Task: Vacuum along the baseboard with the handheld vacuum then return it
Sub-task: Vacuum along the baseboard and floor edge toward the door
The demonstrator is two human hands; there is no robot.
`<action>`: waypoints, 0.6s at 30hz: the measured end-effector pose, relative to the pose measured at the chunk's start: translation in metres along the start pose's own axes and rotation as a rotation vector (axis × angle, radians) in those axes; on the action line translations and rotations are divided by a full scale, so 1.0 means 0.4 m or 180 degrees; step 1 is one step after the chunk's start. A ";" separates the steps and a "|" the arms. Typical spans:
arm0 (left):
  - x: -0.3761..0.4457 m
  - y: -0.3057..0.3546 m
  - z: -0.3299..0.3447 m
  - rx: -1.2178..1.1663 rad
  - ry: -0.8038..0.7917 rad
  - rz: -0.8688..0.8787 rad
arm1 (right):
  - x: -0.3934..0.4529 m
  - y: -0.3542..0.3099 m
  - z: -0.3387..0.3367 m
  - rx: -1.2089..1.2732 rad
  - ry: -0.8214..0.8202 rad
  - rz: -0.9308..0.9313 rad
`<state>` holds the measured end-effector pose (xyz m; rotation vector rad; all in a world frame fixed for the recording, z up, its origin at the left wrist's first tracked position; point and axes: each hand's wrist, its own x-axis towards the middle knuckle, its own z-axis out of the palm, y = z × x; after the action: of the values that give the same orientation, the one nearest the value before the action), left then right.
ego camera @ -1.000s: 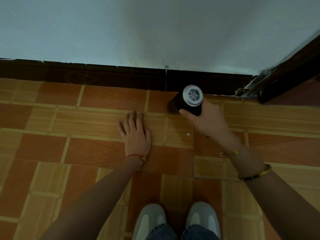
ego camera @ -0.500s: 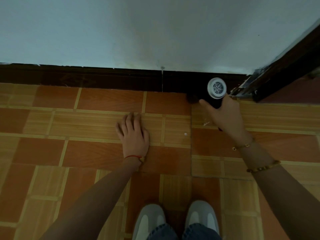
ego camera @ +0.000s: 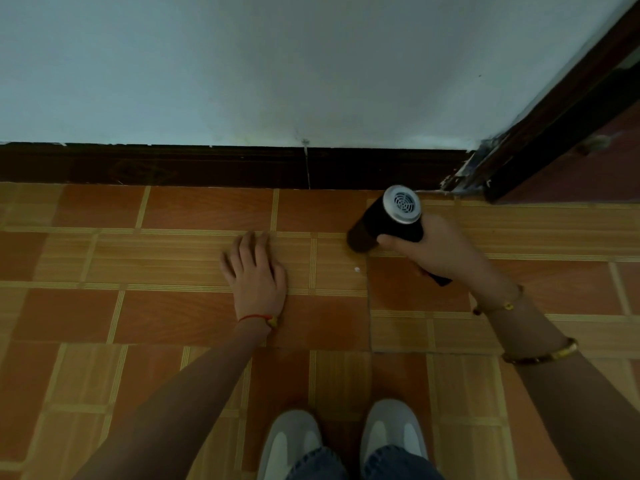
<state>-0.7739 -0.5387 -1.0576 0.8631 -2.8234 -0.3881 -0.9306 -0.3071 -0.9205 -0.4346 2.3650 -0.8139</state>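
Orange tiled floor [ego camera: 194, 317] met a dark baseboard [ego camera: 207, 166]. Her right hand [ego camera: 440, 251] clamped the handheld vacuum [ego camera: 388, 220], black with a grey grilled end, near the baseboard; left hand [ego camera: 256, 275] lay flat, fingers together.

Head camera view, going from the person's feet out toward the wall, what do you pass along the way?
Grey shoes → left hand flat on the tiled floor → small white speck → handheld vacuum held in the right hand → dark baseboard → pale wall.
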 end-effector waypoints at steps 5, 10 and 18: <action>0.005 0.002 -0.001 -0.0008 -0.0003 -0.0009 | -0.034 -0.005 -0.013 0.0145 -0.0558 0.0129; 0.004 0.006 0.000 -0.0024 0.0013 -0.0039 | -0.043 -0.002 0.007 0.0034 -0.0193 0.0056; 0.012 0.100 -0.005 -0.0209 -0.0191 0.0306 | 0.033 0.032 0.016 -0.0019 0.1129 -0.0285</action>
<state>-0.7984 -0.5098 -1.0436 0.7116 -2.8751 -0.4978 -0.9380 -0.3064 -0.9385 -0.4301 2.6888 -0.9944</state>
